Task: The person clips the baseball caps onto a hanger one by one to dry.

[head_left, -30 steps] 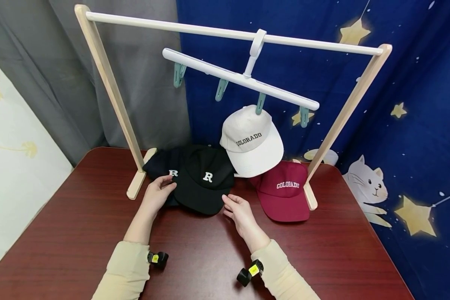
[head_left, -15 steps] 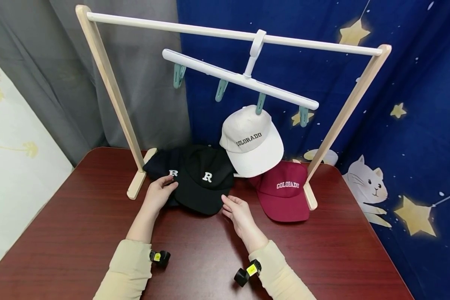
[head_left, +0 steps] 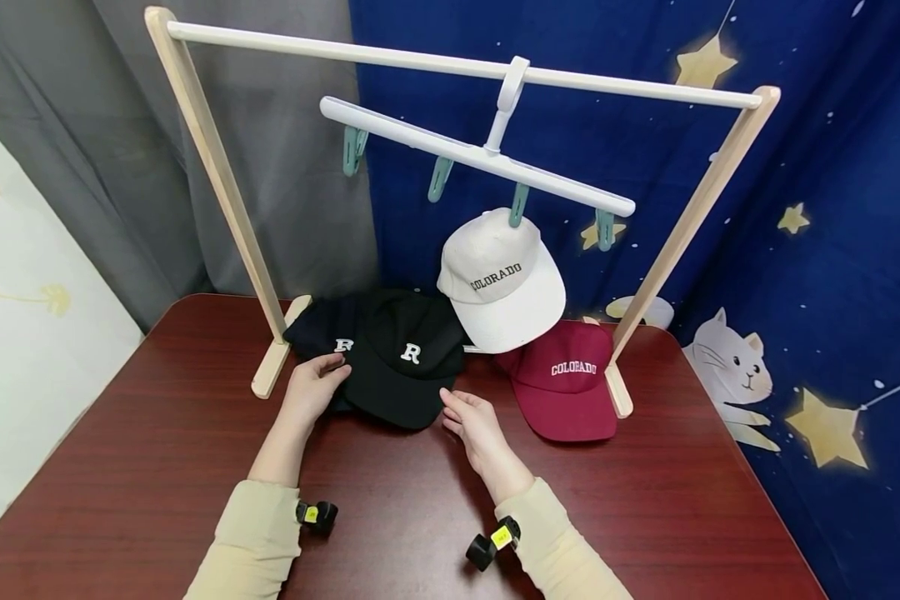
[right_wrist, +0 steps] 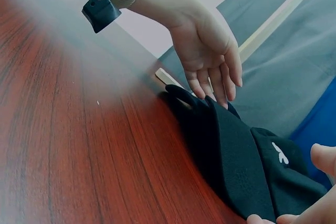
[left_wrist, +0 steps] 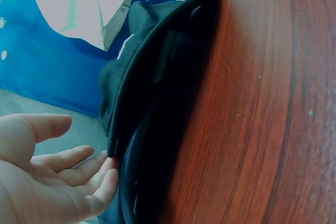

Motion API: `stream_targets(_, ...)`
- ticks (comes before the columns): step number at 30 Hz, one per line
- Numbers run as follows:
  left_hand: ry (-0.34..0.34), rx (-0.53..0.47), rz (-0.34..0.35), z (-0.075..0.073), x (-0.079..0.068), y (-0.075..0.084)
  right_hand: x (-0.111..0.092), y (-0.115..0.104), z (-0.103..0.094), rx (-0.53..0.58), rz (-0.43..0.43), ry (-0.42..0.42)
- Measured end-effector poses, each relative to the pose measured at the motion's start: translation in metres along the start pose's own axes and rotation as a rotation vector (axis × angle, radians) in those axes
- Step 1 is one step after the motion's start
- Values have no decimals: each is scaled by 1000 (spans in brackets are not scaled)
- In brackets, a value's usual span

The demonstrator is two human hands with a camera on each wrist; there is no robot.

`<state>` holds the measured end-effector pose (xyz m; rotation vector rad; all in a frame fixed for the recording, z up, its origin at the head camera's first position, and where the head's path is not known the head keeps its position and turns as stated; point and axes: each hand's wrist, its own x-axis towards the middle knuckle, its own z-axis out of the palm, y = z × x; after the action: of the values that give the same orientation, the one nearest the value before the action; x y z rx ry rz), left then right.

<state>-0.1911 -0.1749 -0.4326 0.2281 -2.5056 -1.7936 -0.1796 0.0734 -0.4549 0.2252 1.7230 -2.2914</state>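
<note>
A black cap (head_left: pixel 420 392) with a white R lies on the table, overlapping a dark navy cap (head_left: pixel 322 327) that also bears an R. At the left end of the black brim is my left hand (head_left: pixel 315 387), its fingers extended and fingertips right at the edge. In the left wrist view, that thumb stands well apart from the fingers. My right hand (head_left: pixel 483 429) is at the brim's right end, fingertips against its edge. In the right wrist view, the right thumb (right_wrist: pixel 323 158) stays raised away from the brim, with the fingers low beside it.
A white COLORADO cap (head_left: pixel 495 283) hangs by a green clip (head_left: pixel 519 206) from a white hanger (head_left: pixel 420 137). Other clips on it hold nothing. The hanger hooks on a wooden rack (head_left: pixel 221 167). A maroon COLORADO cap (head_left: pixel 566 392) lies at the rack's right foot.
</note>
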Motion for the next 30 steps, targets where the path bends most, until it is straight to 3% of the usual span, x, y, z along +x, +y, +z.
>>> stream_targets(21, 95, 90, 33, -2, -6, 0, -1, 3, 0, -4, 7, 11)
stream_targets(30, 129, 84, 44, -3, -5, -5, 0, 6, -3, 25, 25, 43)
